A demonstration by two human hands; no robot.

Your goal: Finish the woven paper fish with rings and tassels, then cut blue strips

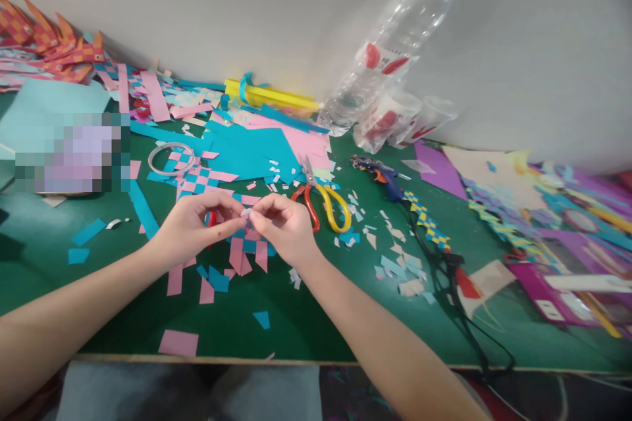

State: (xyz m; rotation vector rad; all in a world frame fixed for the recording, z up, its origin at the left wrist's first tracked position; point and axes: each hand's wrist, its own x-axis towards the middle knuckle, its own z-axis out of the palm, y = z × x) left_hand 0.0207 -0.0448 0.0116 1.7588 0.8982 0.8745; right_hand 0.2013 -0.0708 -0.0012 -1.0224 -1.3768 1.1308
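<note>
My left hand (pixel 197 222) and my right hand (pixel 281 223) meet over the green table (pixel 59 276), fingertips pinched together on a tiny white scrap (pixel 245 213), possibly tape. Something small and red (pixel 212 218) shows under my left fingers. Just beyond and below the hands lies a pink and blue woven paper piece (pixel 197 177) with loose strip ends. Red and yellow scissors (pixel 323 200) lie just right of my right hand. A clear tape ring (pixel 170 158) rests behind my left hand.
Blue and pink paper sheets (pixel 261 145) and scraps cover the table's middle. An empty plastic bottle (pixel 390 52) and cups lean on the wall. A glue gun (pixel 385 177) with black cord lies right. More woven pieces sit far left and right.
</note>
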